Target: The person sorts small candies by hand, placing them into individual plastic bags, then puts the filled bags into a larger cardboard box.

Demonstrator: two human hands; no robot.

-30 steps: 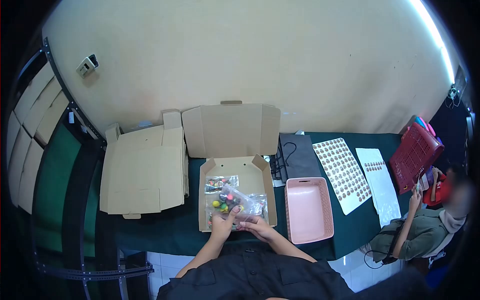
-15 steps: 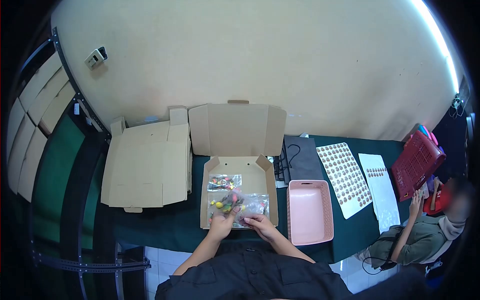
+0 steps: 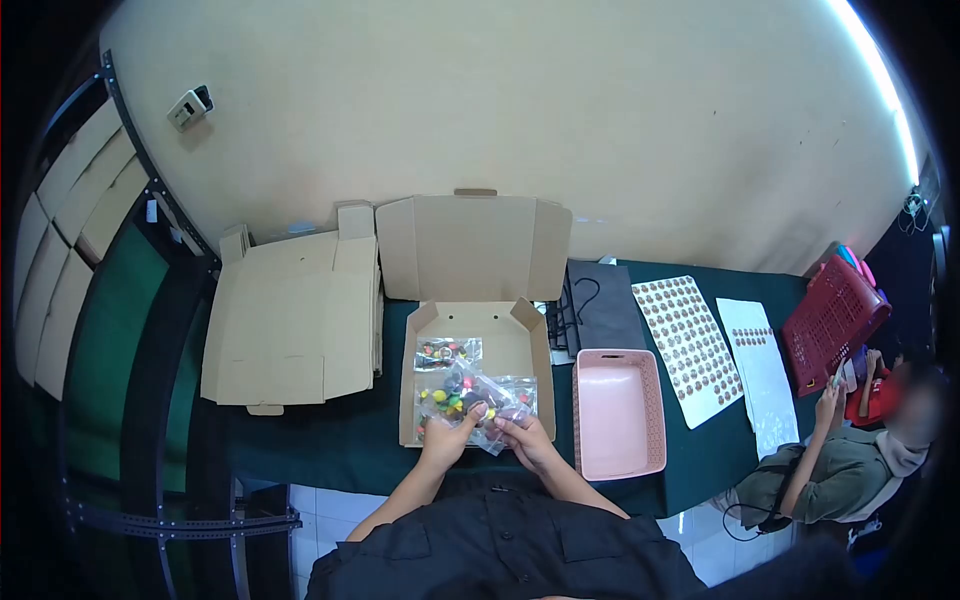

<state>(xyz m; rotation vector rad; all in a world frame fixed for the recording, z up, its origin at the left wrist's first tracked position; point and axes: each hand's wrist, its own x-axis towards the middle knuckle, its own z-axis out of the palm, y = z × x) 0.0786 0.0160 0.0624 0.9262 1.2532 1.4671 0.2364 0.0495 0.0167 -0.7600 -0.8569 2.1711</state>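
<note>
A clear plastic bag of small colourful pieces [image 3: 463,388] is held above the front of an open cardboard box [image 3: 500,325]. My left hand [image 3: 448,437] grips the bag from the left, thumb on top. On the right, my right hand [image 3: 524,438] pinches its lower edge. Inside the box, another clear bag [image 3: 447,353] with colourful pieces lies at the back left. A further clear bag [image 3: 522,388] shows partly at the right, beneath the held one. What exactly the pieces are is too small to tell.
Flat cardboard boxes [image 3: 290,320] are stacked at left. To the right stand a pink basket [image 3: 619,465], dark paper bags [image 3: 605,310], sticker sheets [image 3: 690,350] [image 3: 765,385] and a maroon basket [image 3: 835,310]. A co-worker [image 3: 835,470] sits at the far right, beside another person in red.
The held bag has turned and spread flatter between my hands, its lower edge now nearer me. My right hand has shifted slightly. The whole view has moved a little.
</note>
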